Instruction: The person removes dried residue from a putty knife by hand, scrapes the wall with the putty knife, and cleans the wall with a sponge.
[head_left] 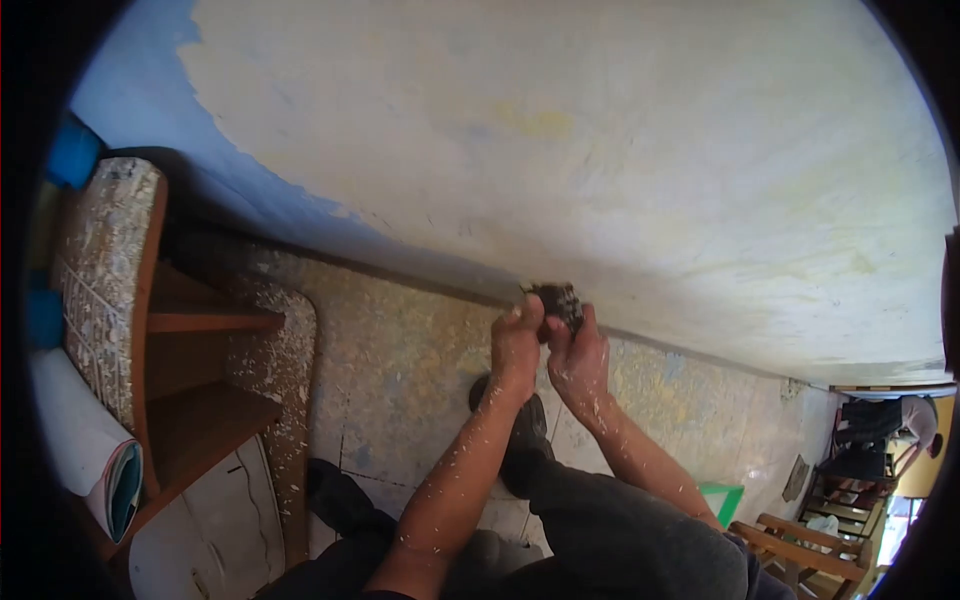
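My left hand [515, 350] and my right hand [580, 362] are close together in the middle of the head view, fingers closed around a small dark object [562, 300]. It is flecked with pale bits, and its exact kind cannot be made out. The painted wall [560, 150] rises just beyond it; whether the object touches the wall is unclear. Most of the wall is off-white and patchy, with blue paint [250, 165] along its left part. White flakes cling to both forearms.
A flake-covered wooden shelf unit [215, 315] stands at left, with a rolled paper [90, 430] and blue containers [72, 152]. Below are my shoes [525, 425] on the flake-strewn floor [400, 350]. Wooden chairs [800, 550], a green-edged item [722, 500] and a bending person [915, 415] are at right.
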